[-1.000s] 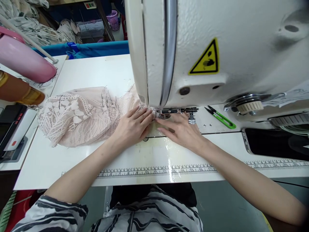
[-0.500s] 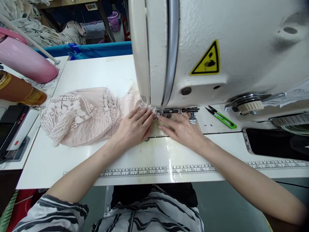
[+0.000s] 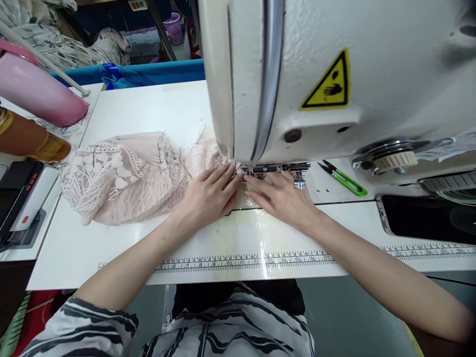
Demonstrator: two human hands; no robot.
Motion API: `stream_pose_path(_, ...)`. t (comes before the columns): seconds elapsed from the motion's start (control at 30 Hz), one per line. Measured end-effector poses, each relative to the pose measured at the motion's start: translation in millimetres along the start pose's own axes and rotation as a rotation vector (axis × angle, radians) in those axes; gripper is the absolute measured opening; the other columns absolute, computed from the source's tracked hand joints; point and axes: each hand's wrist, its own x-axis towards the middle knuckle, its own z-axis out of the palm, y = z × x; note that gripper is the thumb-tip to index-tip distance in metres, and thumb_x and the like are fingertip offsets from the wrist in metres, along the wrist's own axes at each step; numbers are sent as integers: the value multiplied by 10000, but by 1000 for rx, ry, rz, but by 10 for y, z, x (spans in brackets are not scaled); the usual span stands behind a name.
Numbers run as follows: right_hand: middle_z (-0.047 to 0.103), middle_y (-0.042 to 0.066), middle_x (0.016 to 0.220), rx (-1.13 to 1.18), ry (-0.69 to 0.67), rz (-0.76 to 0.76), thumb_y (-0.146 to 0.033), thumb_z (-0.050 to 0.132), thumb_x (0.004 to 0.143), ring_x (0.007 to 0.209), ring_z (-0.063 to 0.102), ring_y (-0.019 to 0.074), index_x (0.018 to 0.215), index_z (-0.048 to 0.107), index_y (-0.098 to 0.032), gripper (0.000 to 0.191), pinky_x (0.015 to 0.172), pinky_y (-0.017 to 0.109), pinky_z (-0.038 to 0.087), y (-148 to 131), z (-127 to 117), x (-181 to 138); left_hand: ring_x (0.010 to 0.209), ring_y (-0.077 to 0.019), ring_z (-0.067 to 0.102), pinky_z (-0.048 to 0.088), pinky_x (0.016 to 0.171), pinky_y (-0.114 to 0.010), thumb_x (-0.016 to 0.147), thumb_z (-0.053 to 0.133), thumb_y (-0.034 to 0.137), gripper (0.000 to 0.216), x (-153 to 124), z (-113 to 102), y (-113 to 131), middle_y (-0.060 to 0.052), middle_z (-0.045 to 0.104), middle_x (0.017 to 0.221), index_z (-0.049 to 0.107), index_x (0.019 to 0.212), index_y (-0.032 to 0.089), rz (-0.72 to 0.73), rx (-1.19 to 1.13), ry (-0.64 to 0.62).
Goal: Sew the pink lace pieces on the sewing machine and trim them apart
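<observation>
Pale pink lace fabric (image 3: 126, 178) lies bunched on the white table, its right end running under the head of a sewing machine (image 3: 312, 64). My left hand (image 3: 211, 191) rests flat on that right end, fingers stretched toward the needle area. On the other side of the presser foot, my right hand (image 3: 282, 198) has its fingers extended and apart, the index fingertip touching the lace edge. Part of the right fingers is hidden behind the metal attachment (image 3: 275, 169) and its knurled screw. The needle itself cannot be made out.
Green thread snips (image 3: 344, 179) and a black phone (image 3: 427, 218) lie right of my right hand. A printed ruler (image 3: 238, 262) runs along the table's front edge. At left stand a pink bottle (image 3: 44, 89), an amber jar (image 3: 33, 136) and a black-and-white device (image 3: 26, 198).
The camera view has shifted slightly, so the machine appears a little farther right. Both hands keep nearly the same place on the lace by the presser foot.
</observation>
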Motion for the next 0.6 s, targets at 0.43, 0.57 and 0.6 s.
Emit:
stream_pose_path(0.43,699,126,1131,-35,22,-35,-443,365,1068,1030,617,310,1407,607,-270,451,943,502,446,0,39,11,1330,-315,590,515,1077,-456,1008,467,310,442,6,25,12,-170,626,1404,643,1357,103,-83,-20,-29)
stream_pose_path(0.57,704,126,1145,-51,37,-36,-428,378,1063,1031,618,304,1367,637,-268,431,947,494,442,6,35,-2,1371,-329,549,483,1111,-476,1001,471,310,474,-9,46,0,-182,584,1450,609,1401,97,-122,-55,-43)
stream_pose_path(0.6,710,123,1138,-58,50,-30,-429,390,1060,1007,622,294,1342,656,-264,422,951,492,439,17,22,-3,1385,-328,535,472,1122,-477,1001,468,313,482,-15,54,-2,-184,574,1459,600,1409,94,-131,-58,-47)
